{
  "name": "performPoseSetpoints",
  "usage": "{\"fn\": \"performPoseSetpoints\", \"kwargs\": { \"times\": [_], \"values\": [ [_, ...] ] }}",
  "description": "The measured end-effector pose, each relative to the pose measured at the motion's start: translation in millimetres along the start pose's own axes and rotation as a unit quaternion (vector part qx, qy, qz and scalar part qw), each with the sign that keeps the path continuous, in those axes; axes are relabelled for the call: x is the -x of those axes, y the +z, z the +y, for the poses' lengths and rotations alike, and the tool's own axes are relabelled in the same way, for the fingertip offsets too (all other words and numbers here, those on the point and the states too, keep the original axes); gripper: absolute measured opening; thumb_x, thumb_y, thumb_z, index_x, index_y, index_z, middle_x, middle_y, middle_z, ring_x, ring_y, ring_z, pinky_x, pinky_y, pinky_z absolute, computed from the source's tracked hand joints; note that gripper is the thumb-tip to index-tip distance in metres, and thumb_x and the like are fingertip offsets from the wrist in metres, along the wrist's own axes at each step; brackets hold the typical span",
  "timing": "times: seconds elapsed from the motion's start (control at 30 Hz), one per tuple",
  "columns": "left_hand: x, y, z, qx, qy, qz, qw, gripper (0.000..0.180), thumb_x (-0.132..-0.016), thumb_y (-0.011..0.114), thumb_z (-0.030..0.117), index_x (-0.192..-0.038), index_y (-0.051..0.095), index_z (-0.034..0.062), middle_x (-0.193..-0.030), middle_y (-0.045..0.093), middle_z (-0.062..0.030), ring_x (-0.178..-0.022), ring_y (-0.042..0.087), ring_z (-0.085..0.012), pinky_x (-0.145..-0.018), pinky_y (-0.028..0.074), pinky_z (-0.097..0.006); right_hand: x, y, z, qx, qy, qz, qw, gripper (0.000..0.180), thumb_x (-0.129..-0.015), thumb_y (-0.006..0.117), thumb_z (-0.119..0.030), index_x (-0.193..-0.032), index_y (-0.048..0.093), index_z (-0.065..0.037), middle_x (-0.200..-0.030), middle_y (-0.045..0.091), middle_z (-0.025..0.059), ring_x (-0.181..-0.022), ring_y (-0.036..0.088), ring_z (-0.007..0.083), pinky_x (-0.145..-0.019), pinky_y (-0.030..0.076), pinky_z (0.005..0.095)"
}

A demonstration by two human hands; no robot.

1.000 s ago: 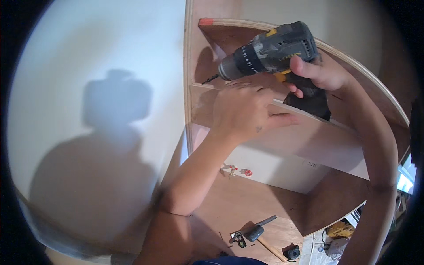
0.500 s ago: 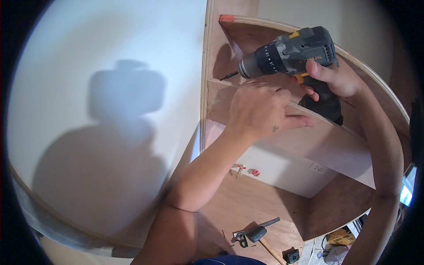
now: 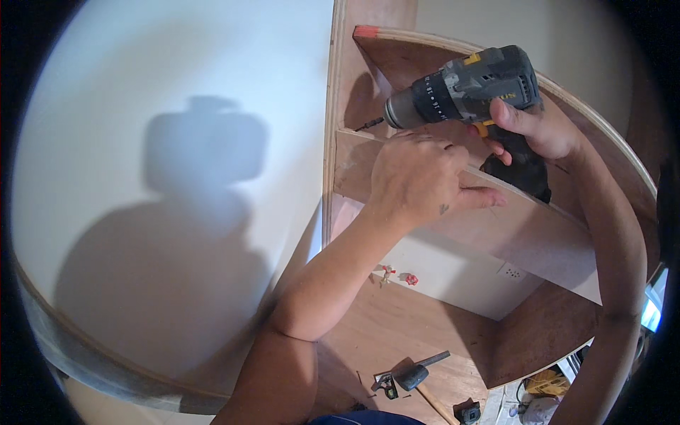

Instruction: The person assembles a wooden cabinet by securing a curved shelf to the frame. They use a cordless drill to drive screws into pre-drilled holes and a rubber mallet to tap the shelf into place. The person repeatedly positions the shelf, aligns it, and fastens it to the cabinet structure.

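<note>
My right hand (image 3: 533, 131) grips a grey and black cordless drill (image 3: 471, 83) by its handle, with a finger at the yellow trigger. A dark bit (image 3: 370, 124) in the chuck points left and down, its tip close to the top edge of a wooden board (image 3: 520, 230) near the upright panel. Just below the chuck, my left hand (image 3: 418, 177) is hooked over that edge, thumb on the near face; its fingertips are hidden behind the board. The drill's base sits partly behind the board.
A curved plywood edge (image 3: 602, 127) arches behind the drill, and a white panel (image 3: 177, 283) fills the left. Below lie a mallet (image 3: 411, 375), a combination square head (image 3: 384, 384) and a small black object (image 3: 466, 411). Red-handled valves (image 3: 409, 279) stick out of the back wall.
</note>
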State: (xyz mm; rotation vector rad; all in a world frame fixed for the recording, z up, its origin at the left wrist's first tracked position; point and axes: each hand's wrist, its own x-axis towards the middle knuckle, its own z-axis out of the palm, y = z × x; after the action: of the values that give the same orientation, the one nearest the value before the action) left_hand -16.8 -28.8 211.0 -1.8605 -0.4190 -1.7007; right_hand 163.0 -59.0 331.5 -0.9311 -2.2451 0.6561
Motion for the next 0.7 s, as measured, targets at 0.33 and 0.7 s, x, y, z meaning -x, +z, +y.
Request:
{"fn": "performPoseSetpoints", "kwargs": {
  "times": [0.33,0.7],
  "values": [
    [-1,-6,6,-0.020,-0.019,-0.048,0.998,0.061,-0.070,0.076,0.074,-0.084,0.077,0.0148,-0.073,0.073,-0.0060,-0.067,0.073,-0.0251,-0.061,0.057,-0.039,-2,-1,0,0.009,0.012,-0.013,1.000,0.083,-0.078,0.079,-0.072,-0.119,0.064,-0.002,-0.092,0.070,0.0100,-0.061,0.059,0.0101,-0.050,0.051,0.0241],
    [-1,-7,5,-0.034,-0.078,-0.133,0.987,0.056,-0.071,0.076,0.075,-0.093,0.080,0.0232,-0.075,0.074,-0.0029,-0.062,0.072,-0.0264,-0.060,0.056,-0.040,0,4,2,-0.011,0.004,0.031,0.999,0.071,-0.081,0.080,-0.066,-0.114,0.066,-0.004,-0.089,0.070,0.0076,-0.062,0.059,0.0089,-0.049,0.048,0.0234]
  ]
}}
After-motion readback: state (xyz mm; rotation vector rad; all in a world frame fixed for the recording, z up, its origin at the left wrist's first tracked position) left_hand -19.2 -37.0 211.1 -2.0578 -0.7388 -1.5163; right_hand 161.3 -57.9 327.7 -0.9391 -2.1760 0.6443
